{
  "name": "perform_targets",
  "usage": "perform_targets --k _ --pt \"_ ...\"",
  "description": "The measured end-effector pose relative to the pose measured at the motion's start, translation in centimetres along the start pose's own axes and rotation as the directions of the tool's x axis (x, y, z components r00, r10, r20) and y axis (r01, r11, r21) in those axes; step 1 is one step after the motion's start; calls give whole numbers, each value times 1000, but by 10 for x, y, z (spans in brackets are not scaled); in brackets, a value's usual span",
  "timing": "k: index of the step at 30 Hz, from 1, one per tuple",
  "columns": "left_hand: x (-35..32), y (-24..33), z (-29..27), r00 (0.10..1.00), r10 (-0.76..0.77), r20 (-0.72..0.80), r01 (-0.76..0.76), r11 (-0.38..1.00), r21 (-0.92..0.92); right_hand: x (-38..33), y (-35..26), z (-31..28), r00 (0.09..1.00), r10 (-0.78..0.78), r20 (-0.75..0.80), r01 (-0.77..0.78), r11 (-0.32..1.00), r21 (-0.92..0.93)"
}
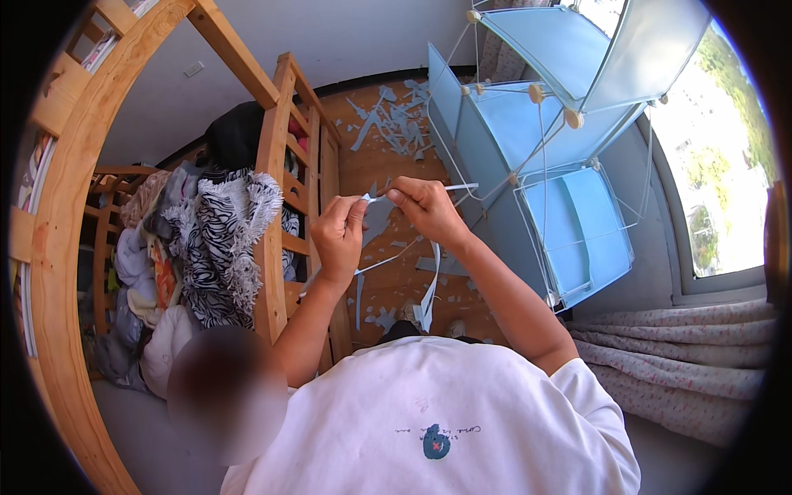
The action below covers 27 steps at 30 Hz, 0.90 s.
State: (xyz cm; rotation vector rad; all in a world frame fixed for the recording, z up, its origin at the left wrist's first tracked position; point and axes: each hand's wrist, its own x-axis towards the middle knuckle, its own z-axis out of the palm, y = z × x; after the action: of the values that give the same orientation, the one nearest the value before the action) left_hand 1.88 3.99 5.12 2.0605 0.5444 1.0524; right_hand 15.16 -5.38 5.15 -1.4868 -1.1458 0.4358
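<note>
To my left stands a wooden bunk bed (272, 190), and to my right a light-blue panelled rack (487, 144) of thin rods and round knobs stands in front of the window (718, 157). Between them lies the wooden floor (355, 169). A patterned curtain (676, 355) gathers at the near right, and a zebra-print blanket (219, 239) is heaped on the bed.

Both my arms reach forward, elbows bent, bringing my hands close together over the floor. My left hand (340, 235) has its thumb and forefinger pinched on a small white piece (374, 198); my right hand (425, 206), turned inward, is closed around a thin white rod (462, 187). The rod sticks out to the right of that hand, toward the rack; I cannot tell whether the piece between my hands is part of it.

A second thin rod (384, 262) slants past my left wrist, and a long whitish strip (430, 285) is on the near side of my hands. Beyond them, pale scraps (396, 124) litter the floor.
</note>
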Motion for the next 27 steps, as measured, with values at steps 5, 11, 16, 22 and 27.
perform_targets --k 5,11,16,22,27 --pt "4 4 10 893 -448 47 402 744 -534 14 4 1 997 -68 -38 70 997 45" --pt "7 2 9 848 -526 73 478 697 -534 7 10 4 1000 -4 -19 6 991 132" --pt "8 -3 8 902 -375 215 431 748 -504 -7 15 1 998 60 4 -60 986 153" --pt "4 -1 9 873 -382 303 465 838 -284 -20 26 5 985 164 50 -169 879 445" --pt "5 -2 11 891 -381 249 430 884 -184 -24 29 12 985 173 20 -165 891 424"
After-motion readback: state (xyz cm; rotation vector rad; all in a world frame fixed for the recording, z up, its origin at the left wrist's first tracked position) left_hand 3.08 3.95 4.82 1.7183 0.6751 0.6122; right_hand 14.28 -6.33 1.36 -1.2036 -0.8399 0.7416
